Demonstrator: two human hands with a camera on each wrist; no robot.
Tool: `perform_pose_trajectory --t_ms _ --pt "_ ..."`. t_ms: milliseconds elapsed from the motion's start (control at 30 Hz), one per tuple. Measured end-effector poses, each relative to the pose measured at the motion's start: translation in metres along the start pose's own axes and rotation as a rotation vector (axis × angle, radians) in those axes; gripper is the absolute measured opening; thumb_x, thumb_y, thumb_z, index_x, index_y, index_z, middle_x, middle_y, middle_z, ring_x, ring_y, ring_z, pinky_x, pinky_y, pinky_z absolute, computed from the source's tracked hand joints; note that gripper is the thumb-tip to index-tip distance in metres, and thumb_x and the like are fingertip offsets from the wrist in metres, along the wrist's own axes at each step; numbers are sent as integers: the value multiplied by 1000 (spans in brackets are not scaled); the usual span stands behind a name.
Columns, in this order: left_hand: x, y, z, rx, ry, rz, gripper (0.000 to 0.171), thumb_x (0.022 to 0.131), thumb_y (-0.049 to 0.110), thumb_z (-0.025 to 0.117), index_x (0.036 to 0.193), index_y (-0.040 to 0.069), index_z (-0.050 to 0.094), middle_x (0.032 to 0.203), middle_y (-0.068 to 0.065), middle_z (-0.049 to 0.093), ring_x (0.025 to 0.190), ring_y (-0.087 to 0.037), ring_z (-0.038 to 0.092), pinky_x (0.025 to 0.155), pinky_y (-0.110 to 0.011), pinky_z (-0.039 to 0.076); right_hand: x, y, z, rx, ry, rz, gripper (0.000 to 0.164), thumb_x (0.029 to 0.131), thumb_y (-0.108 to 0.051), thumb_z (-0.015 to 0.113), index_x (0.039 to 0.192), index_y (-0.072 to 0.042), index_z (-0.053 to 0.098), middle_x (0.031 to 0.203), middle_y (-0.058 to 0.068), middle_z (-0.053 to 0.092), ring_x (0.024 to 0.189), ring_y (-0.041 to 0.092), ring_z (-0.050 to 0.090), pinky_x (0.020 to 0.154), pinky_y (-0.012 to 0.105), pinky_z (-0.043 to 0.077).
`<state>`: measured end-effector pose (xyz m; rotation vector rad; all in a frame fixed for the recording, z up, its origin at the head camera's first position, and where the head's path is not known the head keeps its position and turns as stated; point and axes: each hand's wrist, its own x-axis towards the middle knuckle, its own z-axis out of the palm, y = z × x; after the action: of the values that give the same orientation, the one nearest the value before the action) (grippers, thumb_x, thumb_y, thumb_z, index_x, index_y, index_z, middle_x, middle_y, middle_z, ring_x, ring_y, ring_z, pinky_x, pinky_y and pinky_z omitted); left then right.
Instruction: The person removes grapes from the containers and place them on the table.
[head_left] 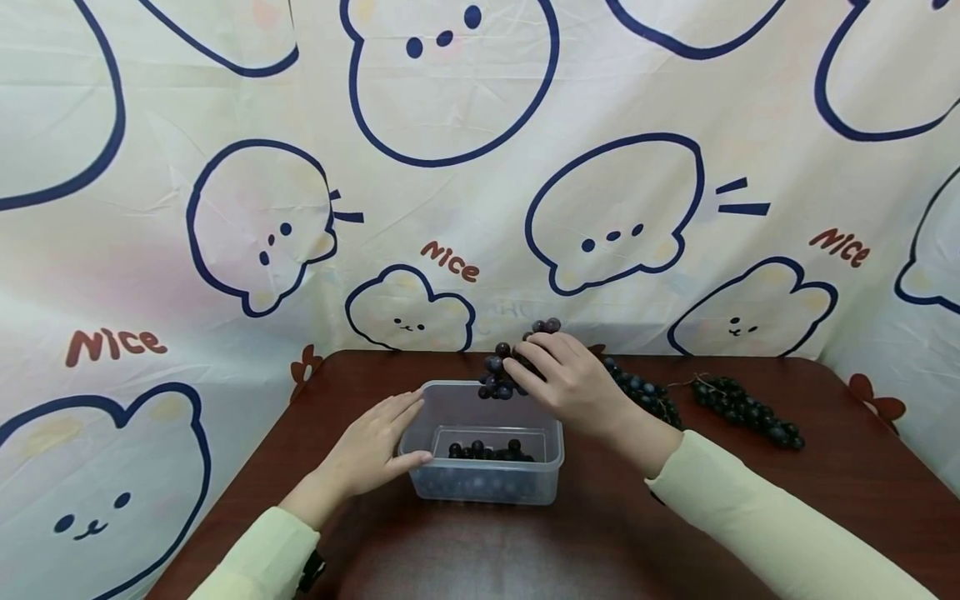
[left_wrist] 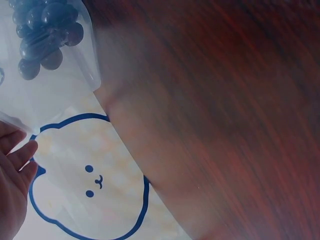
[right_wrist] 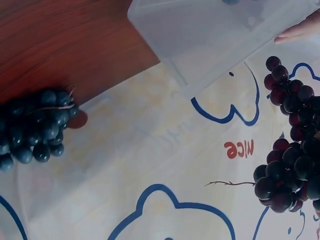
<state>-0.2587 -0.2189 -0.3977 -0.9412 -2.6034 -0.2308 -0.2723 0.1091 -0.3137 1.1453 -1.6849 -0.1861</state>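
A clear plastic container (head_left: 517, 487) stands on the table with dark grapes (head_left: 487, 452) inside it. At its left side is my left hand (head_left: 367, 446), fingers extended along the rim and thumb over the front left corner. My right hand (head_left: 573, 382) grips a bunch of dark grapes (head_left: 498, 375) above the container's back right part. In the right wrist view that bunch (right_wrist: 282, 175) hangs with a thin bare stem sticking out; the gripping fingers are mostly out of that view. Through the container wall, the left wrist view shows the grapes inside (left_wrist: 42, 30).
Two more bunches lie on the brown table (head_left: 487, 550) to the right: one (head_left: 645, 393) partly behind my right forearm, another (head_left: 750, 410) farther right. A patterned cloth (head_left: 450, 208) hangs behind the table's back edge.
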Motion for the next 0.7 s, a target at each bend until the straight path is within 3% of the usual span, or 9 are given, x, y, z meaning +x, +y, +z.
perform_pose_trajectory --t_ms 300,700 --pt "0 0 0 12 0 0 76 87 52 63 139 -2 50 148 -15 43 135 -31 41 109 -49 32 -13 14 -8 -3 60 11 32 104 -4 40 111 -2 71 107 18 67 98 34 62 83 43 53" --pt "0 -2 2 18 10 11 77 90 56 58 139 -2 50 148 -15 43 134 -32 42 108 -50 34 -31 32 -26 5 117 68 27 102 -2 44 110 2 70 105 22 66 95 40 62 79 50 54"
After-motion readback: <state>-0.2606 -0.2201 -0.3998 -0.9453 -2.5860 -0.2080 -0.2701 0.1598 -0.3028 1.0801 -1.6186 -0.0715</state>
